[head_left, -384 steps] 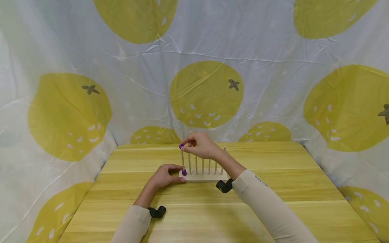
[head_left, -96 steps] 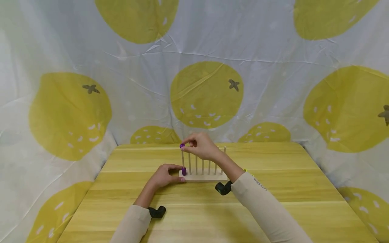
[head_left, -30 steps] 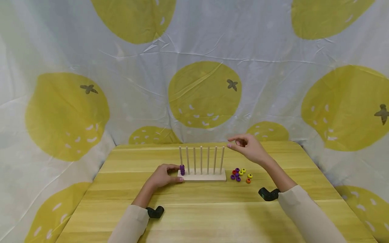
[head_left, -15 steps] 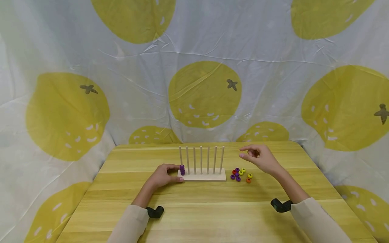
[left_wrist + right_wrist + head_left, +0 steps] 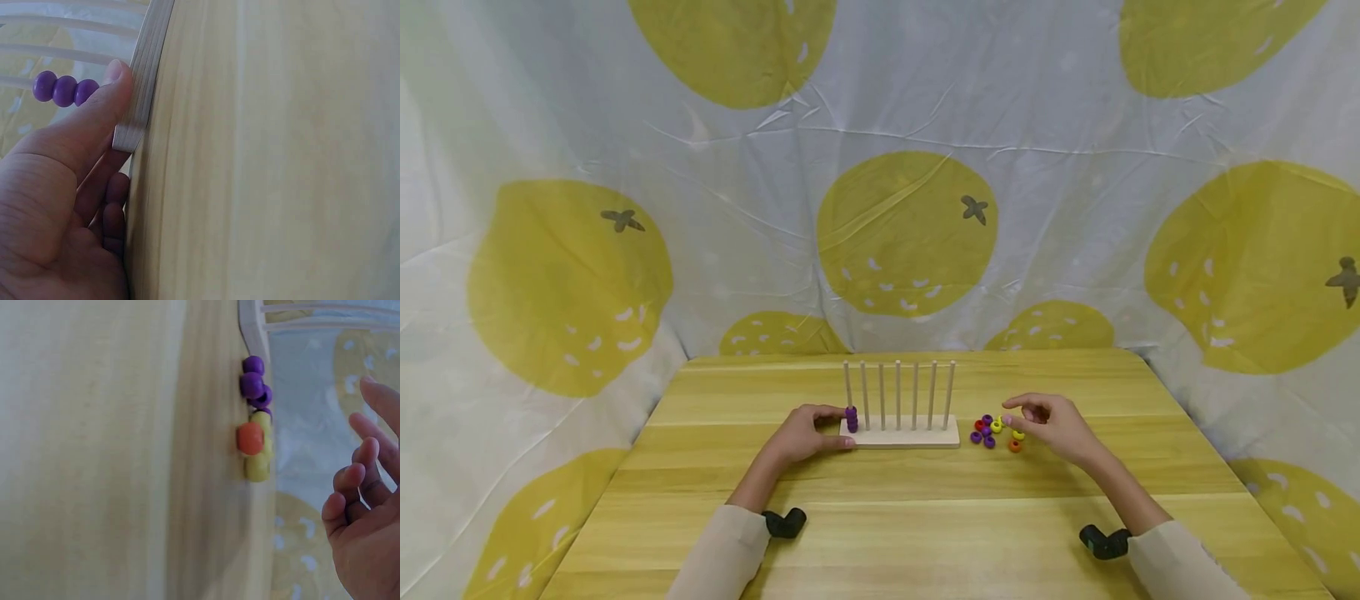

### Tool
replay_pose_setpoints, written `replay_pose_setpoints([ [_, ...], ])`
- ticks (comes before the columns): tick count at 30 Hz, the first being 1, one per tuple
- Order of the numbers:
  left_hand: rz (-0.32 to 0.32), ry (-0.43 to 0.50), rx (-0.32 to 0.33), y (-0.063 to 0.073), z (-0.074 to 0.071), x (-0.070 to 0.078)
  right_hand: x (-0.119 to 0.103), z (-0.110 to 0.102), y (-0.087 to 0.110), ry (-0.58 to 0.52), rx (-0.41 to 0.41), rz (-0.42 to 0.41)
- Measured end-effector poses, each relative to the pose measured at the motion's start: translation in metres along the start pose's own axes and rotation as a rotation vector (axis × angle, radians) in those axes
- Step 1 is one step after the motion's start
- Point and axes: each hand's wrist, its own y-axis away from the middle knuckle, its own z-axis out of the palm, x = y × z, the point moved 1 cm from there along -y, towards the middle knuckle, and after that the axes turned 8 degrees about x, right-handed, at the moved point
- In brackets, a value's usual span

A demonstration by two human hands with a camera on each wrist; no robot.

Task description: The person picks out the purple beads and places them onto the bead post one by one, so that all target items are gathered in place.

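Observation:
A pale wooden peg board (image 5: pixel 902 438) with a row of upright pegs stands mid-table. My left hand (image 5: pixel 803 435) grips its left end, thumb along the front edge and fingers reaching behind. Three purple beads (image 5: pixel 65 91) are stacked at the bottom of the leftmost peg; the other pegs carry none. To the board's right lies a loose cluster of purple beads (image 5: pixel 976 437), yellow beads (image 5: pixel 996 427), a red bead (image 5: pixel 979 426) and an orange bead (image 5: pixel 1015 447). Just above the cluster's right side hovers my right hand (image 5: pixel 1057 427), thumb and index finger apart, holding nothing and partly covering a yellow bead.
The wooden table (image 5: pixel 880 533) has light and dark bands. Behind it hangs a pale curtain (image 5: pixel 1060 217) printed with yellow fruit. Each wrist wears a black camera mount (image 5: pixel 1105 543) beside a beige sleeve.
The stack on the leftmost peg grew to three purple beads. My right hand let go of the last one there, then moved right and down to the loose beads. The left hand stayed put.

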Motion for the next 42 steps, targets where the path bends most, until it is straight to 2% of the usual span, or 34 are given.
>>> replay_pose_setpoints([
  [5,0.003,0.004,-0.001,0.001,-0.001,0.001,0.003,0.005,0.006,-0.012,-0.005,0.008],
  [12,0.009,-0.002,-0.001,0.002,-0.001,0.001,0.015,0.011,0.011,-0.011,0.011,0.065],
  [18,0.006,-0.009,0.001,0.001,0.0,0.001,0.025,0.018,0.015,-0.02,-0.01,0.093],
  [28,0.004,-0.011,-0.001,0.001,-0.001,0.001,0.035,0.031,0.015,0.019,-0.001,0.089],
  [42,0.001,0.003,-0.01,-0.001,0.0,-0.001,0.033,0.043,0.015,0.118,0.062,0.02],
])
